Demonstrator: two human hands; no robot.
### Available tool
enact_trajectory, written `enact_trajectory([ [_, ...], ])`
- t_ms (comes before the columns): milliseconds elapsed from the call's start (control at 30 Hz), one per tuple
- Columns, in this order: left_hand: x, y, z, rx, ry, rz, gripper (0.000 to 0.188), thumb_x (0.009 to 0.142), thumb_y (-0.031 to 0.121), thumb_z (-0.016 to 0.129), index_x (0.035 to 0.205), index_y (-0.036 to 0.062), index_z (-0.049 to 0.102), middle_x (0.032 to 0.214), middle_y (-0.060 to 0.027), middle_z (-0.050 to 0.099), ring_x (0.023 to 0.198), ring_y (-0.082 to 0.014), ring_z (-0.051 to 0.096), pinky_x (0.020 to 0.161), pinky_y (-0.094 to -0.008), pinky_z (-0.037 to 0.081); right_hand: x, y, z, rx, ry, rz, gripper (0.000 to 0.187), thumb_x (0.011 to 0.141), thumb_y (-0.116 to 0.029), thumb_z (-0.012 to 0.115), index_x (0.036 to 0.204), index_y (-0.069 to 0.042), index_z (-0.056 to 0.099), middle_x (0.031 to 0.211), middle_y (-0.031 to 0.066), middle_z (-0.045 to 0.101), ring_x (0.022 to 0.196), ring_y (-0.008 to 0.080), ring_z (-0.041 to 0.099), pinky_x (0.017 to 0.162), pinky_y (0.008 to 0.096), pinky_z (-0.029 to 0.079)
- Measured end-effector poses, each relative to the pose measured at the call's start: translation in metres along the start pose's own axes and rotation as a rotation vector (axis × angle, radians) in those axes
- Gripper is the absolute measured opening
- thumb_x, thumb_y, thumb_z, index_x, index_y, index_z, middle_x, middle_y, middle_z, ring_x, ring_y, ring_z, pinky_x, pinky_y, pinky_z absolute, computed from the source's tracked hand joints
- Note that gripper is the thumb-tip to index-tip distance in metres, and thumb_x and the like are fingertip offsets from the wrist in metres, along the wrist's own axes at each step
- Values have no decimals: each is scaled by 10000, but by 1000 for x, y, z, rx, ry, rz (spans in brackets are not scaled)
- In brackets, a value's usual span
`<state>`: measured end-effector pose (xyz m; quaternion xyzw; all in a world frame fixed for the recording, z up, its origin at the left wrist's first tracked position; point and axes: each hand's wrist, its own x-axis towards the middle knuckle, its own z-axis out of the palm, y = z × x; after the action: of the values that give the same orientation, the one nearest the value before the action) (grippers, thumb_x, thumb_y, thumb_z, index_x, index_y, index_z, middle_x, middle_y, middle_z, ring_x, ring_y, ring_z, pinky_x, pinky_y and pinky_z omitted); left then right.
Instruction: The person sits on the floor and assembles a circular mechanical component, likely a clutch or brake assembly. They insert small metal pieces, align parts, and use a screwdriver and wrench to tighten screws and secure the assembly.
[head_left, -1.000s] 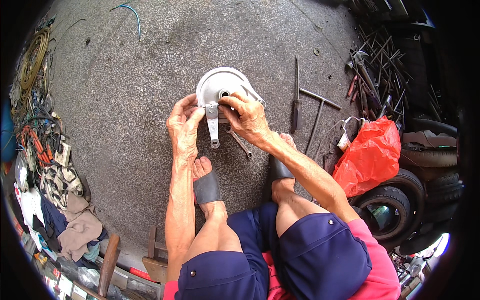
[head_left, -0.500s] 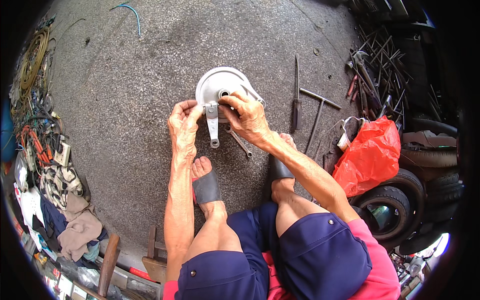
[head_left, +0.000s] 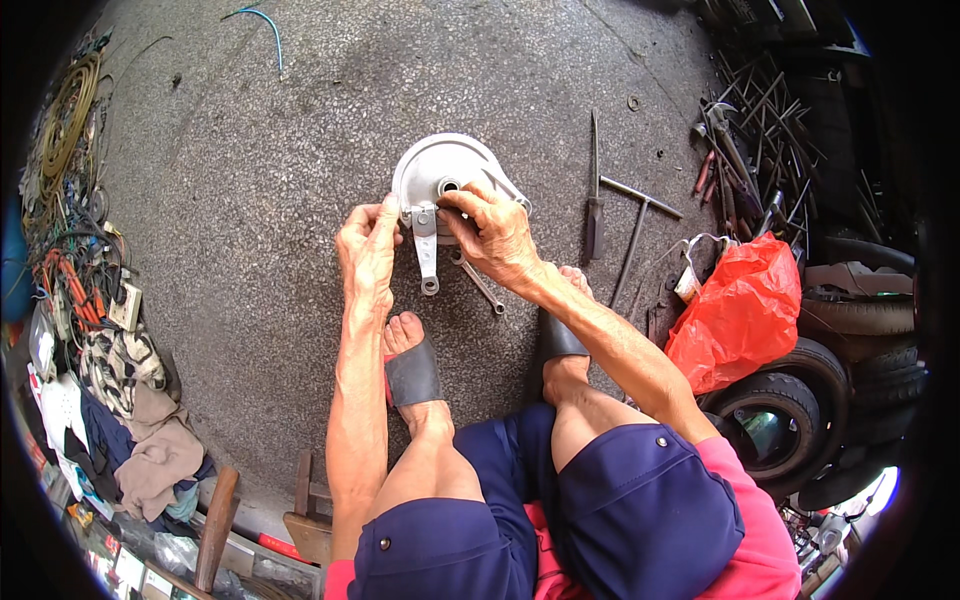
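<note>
A round silver brake drum plate (head_left: 425,165) lies on the speckled floor between my hands, with a hole in its raised hub. Its brake arm (head_left: 425,255), a flat metal lever with an eye at the end, points toward me. My right hand (head_left: 495,240) is closed at the arm's clamp end, thumb and fingertips pinched on something small that they hide. At the plate's left edge is my left hand (head_left: 368,250), thumb and forefinger close together; whether a small piece sits between them cannot be made out. A combination wrench (head_left: 482,287) lies below the plate, partly under my right hand.
To the right lie a screwdriver (head_left: 594,215) and a T-handle wrench (head_left: 632,245). Beyond them are a heap of tools (head_left: 745,160), a red plastic bag (head_left: 740,310) and tyres (head_left: 770,420). Cables (head_left: 75,230) and rags (head_left: 150,450) line the left side. My sandalled feet (head_left: 412,370) flank the near floor.
My left thumb and fingers have drawn slightly left, off the clamp end of the brake arm, to the plate's edge. My right hand stays in nearly the same place.
</note>
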<state>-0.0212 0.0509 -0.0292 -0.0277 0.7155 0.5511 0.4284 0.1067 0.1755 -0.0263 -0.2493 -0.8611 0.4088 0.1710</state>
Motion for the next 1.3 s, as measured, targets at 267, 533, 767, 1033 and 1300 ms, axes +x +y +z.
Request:
enact_trajectory([
  [267, -7, 2, 8, -143, -91, 137, 219, 908, 219, 722, 1025, 52, 645, 831, 36, 625, 696, -38, 533, 545, -172, 373, -2, 1, -1, -2, 7, -1, 176, 851, -65, 715, 1021, -38, 681, 928, 111, 655, 761, 301, 684, 650, 373, 546],
  [533, 4, -13, 0, 42, -3, 42, 216, 931, 250, 711, 938, 38, 669, 782, 20, 612, 689, -56, 535, 587, -203, 396, 0, -2, 2, 32, 3, 11, 160, 840, -76, 711, 988, -22, 680, 923, 130, 645, 771, 334, 676, 657, 401, 540],
  [767, -12, 7, 0, -139, -88, 96, 338, 899, 171, 732, 1172, 9, 615, 1005, -32, 644, 857, -75, 579, 764, -210, 443, 0, -1, 1, 4, -1, 3, 184, 851, -72, 718, 1027, -40, 676, 924, 113, 654, 761, 304, 685, 650, 378, 547],
  [1033, 0, -11, 0, -68, -102, 146, 195, 900, 190, 733, 1051, 79, 682, 893, 36, 654, 714, -23, 534, 541, -176, 318, 0, 0, 2, 32, 12, 4, 162, 832, -71, 711, 984, -26, 677, 903, 123, 639, 761, 328, 671, 650, 397, 537],
  [1300, 3, -10, -1, 94, 19, -6, 233, 899, 228, 739, 1058, 66, 688, 877, 29, 665, 774, -50, 580, 603, -186, 359, -1, 1, 2, -2, 4, -4, 185, 844, -73, 723, 1022, -42, 682, 921, 105, 658, 761, 295, 687, 646, 366, 548],
])
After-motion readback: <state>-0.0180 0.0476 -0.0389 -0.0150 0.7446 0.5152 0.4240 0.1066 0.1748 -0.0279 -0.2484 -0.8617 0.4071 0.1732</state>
